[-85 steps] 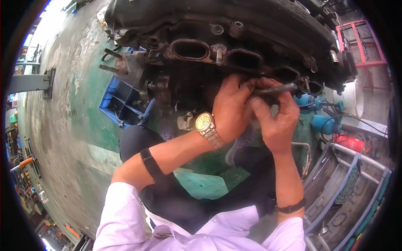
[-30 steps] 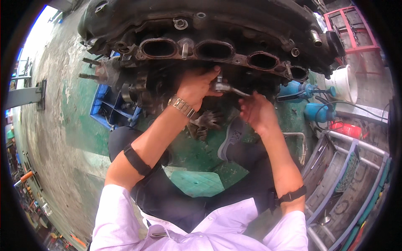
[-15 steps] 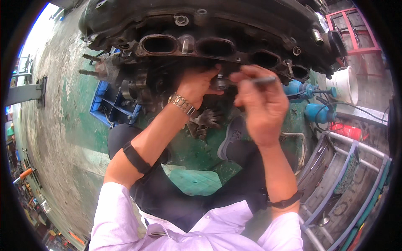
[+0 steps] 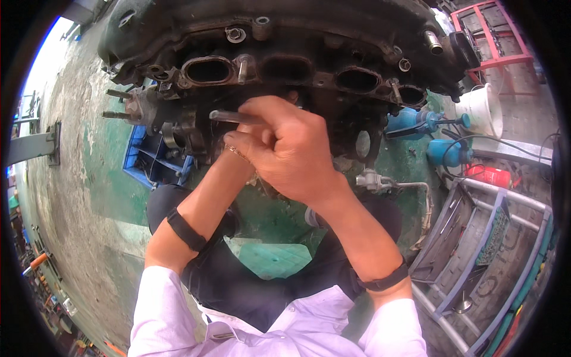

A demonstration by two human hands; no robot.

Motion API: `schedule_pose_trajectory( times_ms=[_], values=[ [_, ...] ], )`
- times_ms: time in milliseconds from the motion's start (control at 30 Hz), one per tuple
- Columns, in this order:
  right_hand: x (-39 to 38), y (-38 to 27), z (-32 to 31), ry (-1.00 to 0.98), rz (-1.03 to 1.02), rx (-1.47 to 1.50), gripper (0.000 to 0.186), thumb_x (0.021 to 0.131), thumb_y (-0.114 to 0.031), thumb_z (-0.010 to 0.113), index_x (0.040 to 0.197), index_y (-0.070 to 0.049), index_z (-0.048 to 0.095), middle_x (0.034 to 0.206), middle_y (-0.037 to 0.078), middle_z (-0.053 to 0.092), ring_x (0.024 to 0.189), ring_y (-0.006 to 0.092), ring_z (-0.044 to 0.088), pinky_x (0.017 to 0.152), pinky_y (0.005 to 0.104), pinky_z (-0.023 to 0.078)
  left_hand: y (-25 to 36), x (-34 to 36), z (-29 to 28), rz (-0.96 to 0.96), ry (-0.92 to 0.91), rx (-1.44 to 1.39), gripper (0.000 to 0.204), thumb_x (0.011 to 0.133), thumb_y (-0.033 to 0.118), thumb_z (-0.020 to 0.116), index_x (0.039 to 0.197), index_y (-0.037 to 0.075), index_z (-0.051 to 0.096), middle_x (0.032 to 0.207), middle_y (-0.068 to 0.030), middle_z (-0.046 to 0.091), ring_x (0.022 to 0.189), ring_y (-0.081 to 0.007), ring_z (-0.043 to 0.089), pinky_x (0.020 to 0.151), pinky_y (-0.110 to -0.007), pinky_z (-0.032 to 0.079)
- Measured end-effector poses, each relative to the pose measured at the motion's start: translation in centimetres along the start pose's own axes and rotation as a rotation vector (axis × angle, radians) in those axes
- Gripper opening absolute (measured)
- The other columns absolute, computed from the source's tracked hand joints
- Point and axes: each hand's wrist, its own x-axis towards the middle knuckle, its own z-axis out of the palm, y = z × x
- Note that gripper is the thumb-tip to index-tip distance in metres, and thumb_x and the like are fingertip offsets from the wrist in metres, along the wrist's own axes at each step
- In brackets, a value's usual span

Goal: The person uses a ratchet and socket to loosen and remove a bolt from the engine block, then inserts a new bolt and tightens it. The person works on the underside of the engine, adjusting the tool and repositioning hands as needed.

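A dark, dirty engine [image 4: 172,44] spans the top of the view, with a row of oval ports along its near side. My right hand [image 4: 285,140] is closed around the metal handle of a ratchet wrench [image 4: 229,117], whose end sticks out to the left. The tool's head is covered by the fingers. Behind the right hand, my left hand [image 4: 292,96] reaches under the port flange; only a fingertip and the wrist show, so its grip is hidden. Two threaded studs [image 4: 118,114] jut from the engine's left side.
A blue tray [image 4: 134,160] lies on the floor at left. Right of the engine stand blue bottle jacks [image 4: 443,152], a white bucket [image 4: 482,110] and a red metal frame [image 4: 493,41]. A grey rack [image 4: 505,196] with tools lies at lower right.
My right hand has swung left with the ratchet wrench and crossed in front of my left hand. The handle end now points left instead of right. The engine sits slightly farther left in view.
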Motion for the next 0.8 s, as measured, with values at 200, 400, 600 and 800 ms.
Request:
schedule_pose_trajectory(
  times_ms=[200,400,600,800],
  values=[
    [-0.6,0.8,-3.6,0.152,0.256,0.206,0.005,0.086,-0.006,0.063,0.086,-0.004,0.058,0.075,0.002,0.062,0.06,0.0037,0.051,0.055,0.0194,0.043,-1.3,1.3,-0.3,-0.069,0.047,0.028,0.021,0.084,0.02,0.066,0.087,-0.001,0.064,0.079,-0.0069,0.064,0.067,-0.0161,0.062,0.054,-0.03,0.057],
    [-3.1,5.2,-8.4,0.527,0.76,0.613,0.008,0.085,-0.009,0.061,0.091,-0.004,0.059,0.08,0.007,0.063,0.06,0.0107,0.054,0.055,0.0266,0.049,-1.9,2.6,-1.0,-0.162,0.08,0.163,0.017,0.086,0.018,0.064,0.096,0.004,0.06,0.083,-0.0039,0.06,0.071,-0.0155,0.06,0.059,-0.037,0.059],
    [-6.2,10.5,-8.7,0.493,0.992,0.53,0.016,0.082,-0.012,0.066,0.093,-0.004,0.059,0.083,0.005,0.061,0.068,0.0137,0.058,0.06,0.0287,0.051,-2.0,2.8,-1.1,-0.162,0.09,0.186,0.017,0.086,0.019,0.065,0.095,0.005,0.06,0.082,-0.0035,0.059,0.068,-0.0143,0.058,0.06,-0.037,0.059],
    [-8.5,13.6,-4.8,0.015,1.086,0.233,0.03,0.086,-0.027,0.06,0.103,-0.003,0.058,0.095,0.006,0.06,0.081,0.0177,0.06,0.07,0.0315,0.048,-1.5,2.5,-0.6,-0.157,0.09,0.203,0.018,0.085,0.02,0.066,0.093,0.004,0.062,0.084,-0.0055,0.062,0.074,-0.0163,0.063,0.06,-0.037,0.058]
  ],
)
